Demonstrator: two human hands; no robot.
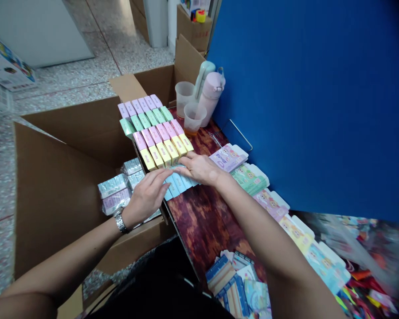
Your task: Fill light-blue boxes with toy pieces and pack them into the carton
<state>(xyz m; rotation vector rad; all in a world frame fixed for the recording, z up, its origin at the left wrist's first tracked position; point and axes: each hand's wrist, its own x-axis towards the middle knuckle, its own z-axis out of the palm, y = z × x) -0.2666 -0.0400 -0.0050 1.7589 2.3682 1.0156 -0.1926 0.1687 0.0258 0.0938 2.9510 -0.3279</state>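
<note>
A row of small light-blue boxes (177,184) lies at the table's near-left edge. My left hand (149,195), with a metal watch on its wrist, is closed on the left end of this row, thumb below the fingers. Around the right part of the same row my right hand (201,168) is closed, its fingers bent at the far side, partly hiding the boxes. Directly beyond them stand rows of yellow boxes (164,153), pink boxes (158,134), green boxes (151,118) and lilac boxes (139,106), packed side by side.
An open carton (53,186) with plastic-wrapped packs (115,193) stands left of the table (199,212). Plastic cups (194,116) and a pink bottle (213,95) stand behind. Flat printed cartons (269,204) line the right, beside a blue panel (306,97). Printed packets (232,283) lie in front.
</note>
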